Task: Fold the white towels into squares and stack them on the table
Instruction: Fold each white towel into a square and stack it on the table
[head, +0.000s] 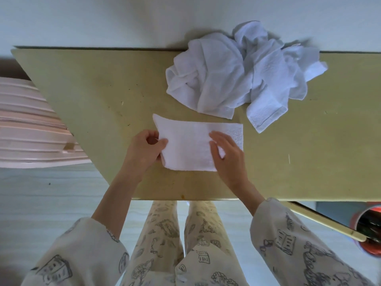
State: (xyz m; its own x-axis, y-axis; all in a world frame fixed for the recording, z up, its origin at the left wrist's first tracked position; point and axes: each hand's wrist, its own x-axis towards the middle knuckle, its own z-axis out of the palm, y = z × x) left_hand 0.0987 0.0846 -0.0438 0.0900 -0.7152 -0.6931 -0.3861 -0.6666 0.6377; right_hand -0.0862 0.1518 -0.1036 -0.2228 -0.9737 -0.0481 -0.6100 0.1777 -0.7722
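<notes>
A white towel (pixel 189 141), folded into a long rectangle, lies on the yellowish table (pixel 103 96) in front of me. My left hand (pixel 144 150) pinches the towel's left edge between thumb and fingers. Flat on the right half of the towel rests my right hand (pixel 225 153), its fingers straight and spread. Behind it, a crumpled heap of several white towels (pixel 243 73) sits at the table's far edge, against the wall.
A pink ribbed object (pixel 31 124) stands left of the table. A red round container (pixel 369 230) sits below the table's right corner. My patterned trouser legs show under the near table edge. Bare tabletop lies to the left and right of the towel.
</notes>
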